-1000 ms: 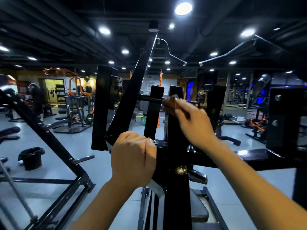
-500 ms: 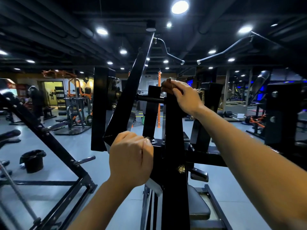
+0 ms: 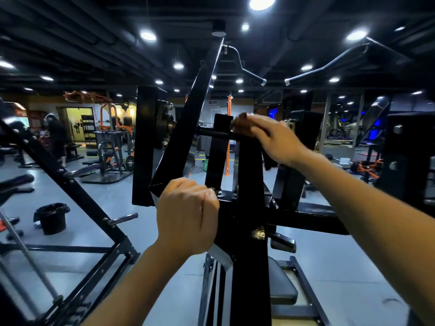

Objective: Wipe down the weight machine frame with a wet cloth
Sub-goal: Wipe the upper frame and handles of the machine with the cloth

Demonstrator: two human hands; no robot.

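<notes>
Head view: your right hand point(image 3: 275, 140) fingers press the brown damp cloth point(image 3: 240, 124) atop the black steel upright point(image 3: 247, 208); your left hand point(image 3: 188, 215) clenches the frame. Maintain even pressure.

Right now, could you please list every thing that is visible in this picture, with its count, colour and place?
weight machine frame: one, black, centre, upright post with a crossbar.
cloth: one, brownish, at the top of the post, under the right hand.
seat pad: one, black, low, right of the post.
handle bars: two, dark with pale ends, overhead.
bin: one, black, on the floor, left.
slanted rack: one, black with metal pegs, left foreground.
orange machines: several, back left.
person: one, dark clothes, far left.
ceiling lights: many, white.
left hand: one, curled around the frame, lower centre.
right hand: one, holds the cloth on the post top.
</notes>
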